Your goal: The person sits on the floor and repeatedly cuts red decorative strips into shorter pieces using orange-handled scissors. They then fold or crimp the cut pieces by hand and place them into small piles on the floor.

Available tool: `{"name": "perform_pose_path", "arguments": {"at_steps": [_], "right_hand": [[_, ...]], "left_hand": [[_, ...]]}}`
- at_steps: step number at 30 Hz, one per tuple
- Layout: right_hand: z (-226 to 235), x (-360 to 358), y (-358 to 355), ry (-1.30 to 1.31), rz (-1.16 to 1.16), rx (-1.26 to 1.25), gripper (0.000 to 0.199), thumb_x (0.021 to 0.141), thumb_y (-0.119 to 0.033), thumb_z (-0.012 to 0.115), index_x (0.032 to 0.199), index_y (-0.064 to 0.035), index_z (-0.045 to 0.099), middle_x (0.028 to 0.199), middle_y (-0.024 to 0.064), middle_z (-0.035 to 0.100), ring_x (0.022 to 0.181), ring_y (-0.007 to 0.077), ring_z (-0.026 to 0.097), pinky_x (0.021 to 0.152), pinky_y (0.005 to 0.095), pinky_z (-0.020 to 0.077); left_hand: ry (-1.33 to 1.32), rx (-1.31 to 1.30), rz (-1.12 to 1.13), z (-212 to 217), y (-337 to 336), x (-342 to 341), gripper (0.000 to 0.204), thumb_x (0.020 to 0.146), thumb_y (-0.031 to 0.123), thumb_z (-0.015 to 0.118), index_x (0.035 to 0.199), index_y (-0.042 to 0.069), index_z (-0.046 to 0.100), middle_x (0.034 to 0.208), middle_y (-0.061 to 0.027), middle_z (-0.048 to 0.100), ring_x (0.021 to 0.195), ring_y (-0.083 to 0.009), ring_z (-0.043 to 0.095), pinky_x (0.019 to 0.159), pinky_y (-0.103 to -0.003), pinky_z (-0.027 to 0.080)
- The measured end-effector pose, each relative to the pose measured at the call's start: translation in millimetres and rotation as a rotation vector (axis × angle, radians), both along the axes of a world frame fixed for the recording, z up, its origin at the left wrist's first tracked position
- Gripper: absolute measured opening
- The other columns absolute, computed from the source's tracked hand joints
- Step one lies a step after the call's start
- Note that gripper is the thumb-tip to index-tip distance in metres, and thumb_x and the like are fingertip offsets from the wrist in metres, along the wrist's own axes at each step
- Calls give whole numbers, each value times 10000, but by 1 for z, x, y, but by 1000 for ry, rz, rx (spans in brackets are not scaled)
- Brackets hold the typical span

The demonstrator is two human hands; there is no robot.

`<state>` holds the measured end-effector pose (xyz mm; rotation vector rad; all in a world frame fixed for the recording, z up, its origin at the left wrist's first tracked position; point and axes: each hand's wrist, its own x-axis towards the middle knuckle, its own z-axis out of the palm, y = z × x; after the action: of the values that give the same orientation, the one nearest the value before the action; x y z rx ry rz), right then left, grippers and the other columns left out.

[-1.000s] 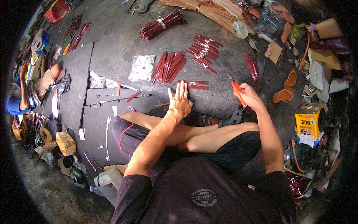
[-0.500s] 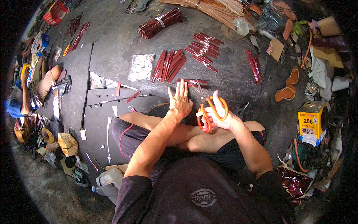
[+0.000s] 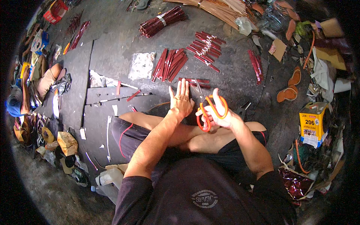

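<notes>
My left hand (image 3: 181, 100) lies flat with its fingers stretched out, the fingertips on a few short dark red glossy strips (image 3: 201, 81) on the dark floor. My right hand (image 3: 224, 115) is closed around the orange handles of a pair of scissors (image 3: 203, 105). The metal blades point away from me and reach over the strips, just right of my left fingertips. Whether the blades touch the strips I cannot tell. Farther off lies a fanned pile of similar red strips (image 3: 170, 65), with a clear plastic packet (image 3: 142, 66) to its left.
Red strips with silvery pieces (image 3: 206, 48) and a tied bundle (image 3: 163, 21) lie at the far side. More red strips (image 3: 255, 66), brown sandals (image 3: 287, 94) and a yellow box (image 3: 312, 122) are to the right. Another person (image 3: 22, 95) sits at the far left.
The scissors in my right hand have shifted slightly left, and their blades have swung a little to the left over the strips. My left hand stays in place.
</notes>
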<state>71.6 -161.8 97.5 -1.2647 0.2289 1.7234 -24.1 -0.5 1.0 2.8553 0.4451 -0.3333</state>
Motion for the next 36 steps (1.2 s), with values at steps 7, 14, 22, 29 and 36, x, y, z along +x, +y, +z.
{"name": "perform_pose_path", "arguments": {"at_steps": [7, 14, 22, 29, 36], "right_hand": [[3, -1, 2, -43, 32, 0, 1167, 717, -946, 179, 1068, 81, 607, 726, 113, 611, 656, 244, 643, 687, 391, 552], [3, -1, 2, -36, 34, -35, 1171, 730, -938, 146, 1078, 75, 619, 726, 105, 603, 658, 237, 631, 669, 377, 556], [1, -1, 2, -61, 40, -30, 1136, 751, -924, 182, 1098, 78, 588, 726, 99, 603, 647, 235, 638, 684, 399, 555], [3, -2, 2, -84, 44, -31, 1132, 761, -917, 183, 1112, 84, 578, 721, 98, 599, 653, 234, 639, 689, 406, 556], [6, -1, 5, -108, 73, -45, 1145, 750, -924, 162, 1109, 70, 602, 731, 93, 596, 662, 216, 623, 685, 380, 548]], "left_hand": [[11, -6, 1, 9, 1, 1, 793, 905, 349, 475, 1518, -36, 152, 1608, -177, 103, 1499, -298, 92, 1147, -626, 149], [9, -12, 12, 8, 0, 1, 789, 904, 352, 462, 1519, -33, 152, 1608, -172, 110, 1497, -297, 101, 1148, -628, 145], [27, -1, 4, 8, 0, 2, 788, 907, 356, 448, 1523, -28, 141, 1612, -162, 103, 1498, -293, 97, 1149, -628, 135], [42, -6, 4, 14, 0, 3, 801, 903, 364, 455, 1524, -29, 136, 1613, -162, 97, 1500, -289, 88, 1152, -626, 123], [55, -8, 5, 11, 0, 3, 802, 909, 375, 444, 1525, -29, 127, 1615, -161, 86, 1502, -292, 74, 1153, -625, 122]]}}
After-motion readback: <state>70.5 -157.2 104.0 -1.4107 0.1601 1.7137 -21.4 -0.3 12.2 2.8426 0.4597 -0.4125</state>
